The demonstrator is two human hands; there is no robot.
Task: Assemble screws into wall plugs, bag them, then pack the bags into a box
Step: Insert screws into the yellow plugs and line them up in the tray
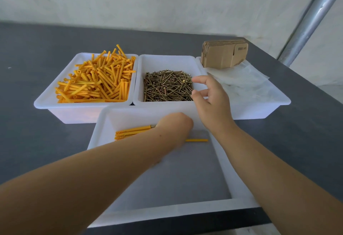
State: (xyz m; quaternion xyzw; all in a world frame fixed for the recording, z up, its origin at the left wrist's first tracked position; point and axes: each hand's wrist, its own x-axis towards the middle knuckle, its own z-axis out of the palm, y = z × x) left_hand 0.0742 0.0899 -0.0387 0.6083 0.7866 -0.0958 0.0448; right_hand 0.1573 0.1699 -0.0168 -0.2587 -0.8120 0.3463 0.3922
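step: fetch next screw | right hand (211, 101) centre-right, fingers (199, 79) spread, empty, over screws (167, 86) in middle tray | left hand (174, 123) in near tray (219, 153) on assembled plugs (133, 130), fingers hidden, cannot tell | advice: pinch one screw by its head

We see four trays (84, 113) of smooth, faintly translucent white plastic on a matt dark grey tabletop (29, 49). The plugs (96, 80) are matt orange plastic, the screws (167, 86) dull brassy metal. At the far right corner sit plain brown cardboard blanks (223, 53), thin clear plastic bags (245, 79), and a smooth, shiny metal pole (310, 19).
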